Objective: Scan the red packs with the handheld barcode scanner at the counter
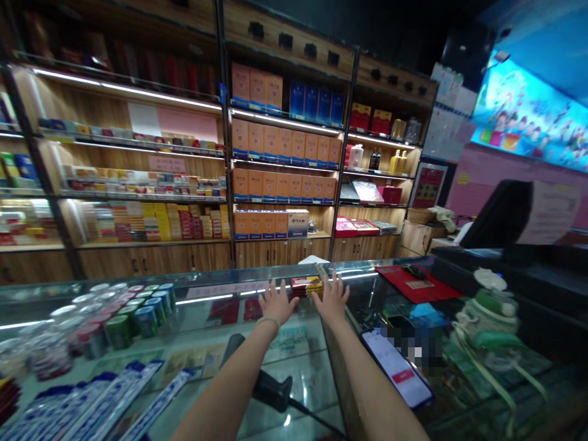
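Observation:
Both my arms reach forward over a glass counter [206, 343]. My left hand [277, 302] is open with fingers spread, just left of a small stack of red and yellow packs [307, 286]. My right hand [331, 300] is open too, fingers spread, just right of the same stack. Both hands flank the packs; I cannot tell whether they touch them. A thin bracelet sits on my left wrist.
Several round tins [133, 309] and blue-white boxes [114, 398] lie at left. A black barcode scanner [271, 386] and a phone [399, 367] lie near my arms. A red mat [416, 285], a green-capped bottle [489, 312] and a monitor [500, 214] stand at right. Shelves of cartons [280, 184] fill the back wall.

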`<move>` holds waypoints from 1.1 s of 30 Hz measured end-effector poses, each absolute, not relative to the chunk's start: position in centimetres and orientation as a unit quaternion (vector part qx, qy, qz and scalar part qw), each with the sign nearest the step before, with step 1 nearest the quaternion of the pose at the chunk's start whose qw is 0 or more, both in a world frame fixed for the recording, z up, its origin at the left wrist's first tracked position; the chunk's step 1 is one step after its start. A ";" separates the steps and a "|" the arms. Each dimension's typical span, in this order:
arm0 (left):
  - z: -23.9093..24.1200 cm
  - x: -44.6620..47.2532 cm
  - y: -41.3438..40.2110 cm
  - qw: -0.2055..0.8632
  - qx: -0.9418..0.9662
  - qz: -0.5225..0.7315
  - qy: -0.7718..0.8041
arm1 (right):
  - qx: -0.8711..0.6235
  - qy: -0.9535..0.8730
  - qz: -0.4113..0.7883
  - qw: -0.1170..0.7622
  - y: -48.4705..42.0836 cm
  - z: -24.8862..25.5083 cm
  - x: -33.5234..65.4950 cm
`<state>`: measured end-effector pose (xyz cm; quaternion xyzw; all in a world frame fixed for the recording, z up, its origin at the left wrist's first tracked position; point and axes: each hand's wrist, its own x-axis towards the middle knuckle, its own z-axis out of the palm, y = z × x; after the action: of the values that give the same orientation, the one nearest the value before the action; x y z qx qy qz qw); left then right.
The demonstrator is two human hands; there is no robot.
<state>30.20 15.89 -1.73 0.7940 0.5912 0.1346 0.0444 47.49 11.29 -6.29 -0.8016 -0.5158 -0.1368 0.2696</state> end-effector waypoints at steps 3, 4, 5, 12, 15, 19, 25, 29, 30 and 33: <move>-2.1 30.6 16.5 0.048 0.801 0.117 0.585 | -0.803 -0.518 -0.124 0.266 11.5 -6.4 47.5; -2.2 30.7 16.6 0.049 0.805 0.112 0.581 | -0.805 -0.519 -0.117 0.263 11.5 -6.4 47.5; -2.4 30.9 16.8 0.051 0.808 0.107 0.577 | -0.807 -0.519 -0.109 0.260 11.6 -6.5 47.6; -3.1 31.4 17.3 0.064 0.820 0.085 0.563 | -0.819 -0.518 -0.064 0.238 12.3 -6.9 48.1; -3.1 31.4 17.3 0.065 0.822 0.086 0.559 | -0.810 -0.532 -0.052 0.239 12.2 -6.8 48.2; -3.0 31.1 17.0 0.060 0.825 0.096 0.554 | -0.801 -0.534 -0.055 0.265 11.9 -6.5 48.1; -2.3 30.3 16.1 0.032 0.831 0.127 0.541 | -0.800 -0.512 -0.084 0.302 11.7 -6.5 48.3; -1.5 29.9 15.3 0.013 0.831 0.151 0.536 | -0.807 -0.490 -0.081 0.320 11.5 -6.8 48.6; -1.3 29.8 15.2 0.011 0.829 0.155 0.537 | -0.806 -0.490 -0.077 0.323 11.4 -6.8 48.6; -1.0 29.8 15.0 0.009 0.821 0.161 0.548 | -0.802 -0.495 -0.075 0.326 11.3 -6.9 48.7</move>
<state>29.77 15.04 -0.99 0.8211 0.5476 0.1610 0.0091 48.66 11.32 -6.86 -0.8022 -0.4949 -0.0747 0.3257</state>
